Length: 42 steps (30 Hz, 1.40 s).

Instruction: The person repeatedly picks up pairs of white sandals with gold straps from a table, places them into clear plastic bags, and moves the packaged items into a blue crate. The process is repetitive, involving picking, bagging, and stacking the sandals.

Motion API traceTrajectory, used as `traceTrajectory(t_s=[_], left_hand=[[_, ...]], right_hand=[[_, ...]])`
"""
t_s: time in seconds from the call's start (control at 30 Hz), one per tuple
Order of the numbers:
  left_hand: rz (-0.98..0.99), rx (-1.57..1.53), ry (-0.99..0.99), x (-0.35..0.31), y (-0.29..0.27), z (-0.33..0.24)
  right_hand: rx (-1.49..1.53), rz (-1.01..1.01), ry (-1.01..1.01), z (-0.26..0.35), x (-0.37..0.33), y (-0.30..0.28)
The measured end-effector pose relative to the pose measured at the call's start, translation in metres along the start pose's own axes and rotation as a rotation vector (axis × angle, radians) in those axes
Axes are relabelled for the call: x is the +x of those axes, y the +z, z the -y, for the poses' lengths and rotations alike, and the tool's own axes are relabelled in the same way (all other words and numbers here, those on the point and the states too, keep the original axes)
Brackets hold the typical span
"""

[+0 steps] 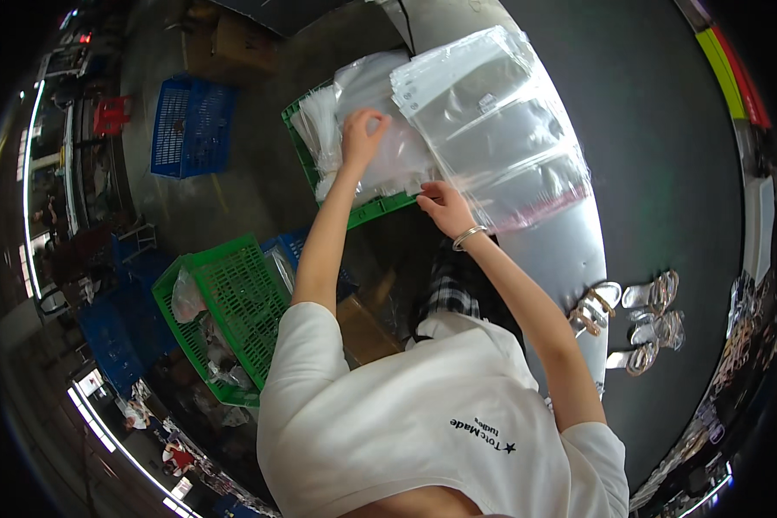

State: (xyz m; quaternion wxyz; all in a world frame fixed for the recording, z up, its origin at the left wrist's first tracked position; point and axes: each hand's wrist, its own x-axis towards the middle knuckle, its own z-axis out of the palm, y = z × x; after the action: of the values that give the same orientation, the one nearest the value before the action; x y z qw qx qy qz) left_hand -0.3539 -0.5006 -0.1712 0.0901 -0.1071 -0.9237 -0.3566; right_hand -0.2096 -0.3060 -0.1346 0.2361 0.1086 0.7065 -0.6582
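Note:
My left hand (364,136) is over a green crate (373,210) packed with clear plastic bags (397,155). Its thumb and forefinger come together in a pinch; whether a bag's film is caught between them is hard to see. At the crate's near right corner is my right hand (445,210), a bracelet on its wrist. Those fingers are bent toward the thumb beside the bags' edge, and what they grip, if anything, is too small to make out. Just beyond it, a flat stack of clear plastic bags (501,125) lies on the pale table edge (570,250).
Several silvery sandals (652,328) stand to the right, by a dark belt-like surface (656,173). Left of me is another green crate (224,311) holding plastic-wrapped items. Farther off are a blue crate (192,125), a cardboard box (233,47) and a red stool (112,114).

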Motion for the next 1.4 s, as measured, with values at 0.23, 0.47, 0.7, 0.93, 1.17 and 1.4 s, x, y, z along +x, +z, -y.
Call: traceTrajectory(t_s=[0.23, 0.47, 0.7, 0.93, 1.17, 1.4], left_hand=[[0.042, 0.038, -0.117, 0.127, 0.003, 0.104], [0.478, -0.068, -0.470, 0.177, 0.044, 0.135], [0.626, 0.179, -0.250, 0.193, 0.040, 0.129], [0.700, 0.072, -0.435, 0.185, 0.030, 0.119], [0.621, 0.107, -0.308, 0.187, 0.007, 0.094], [0.580, 0.031, -0.207, 0.184, 0.009, 0.126]], right_hand=[[0.746, -0.088, 0.441, -0.002, 0.037, 0.060], [0.932, -0.151, 0.657, 0.005, 0.057, 0.078], [1.066, -0.401, 0.685, 0.013, 0.052, 0.090], [0.978, -0.445, 0.710, 0.012, 0.051, 0.094], [1.043, -0.483, 0.645, 0.013, 0.049, 0.102], [0.842, -0.446, 0.678, 0.022, 0.063, 0.105]])
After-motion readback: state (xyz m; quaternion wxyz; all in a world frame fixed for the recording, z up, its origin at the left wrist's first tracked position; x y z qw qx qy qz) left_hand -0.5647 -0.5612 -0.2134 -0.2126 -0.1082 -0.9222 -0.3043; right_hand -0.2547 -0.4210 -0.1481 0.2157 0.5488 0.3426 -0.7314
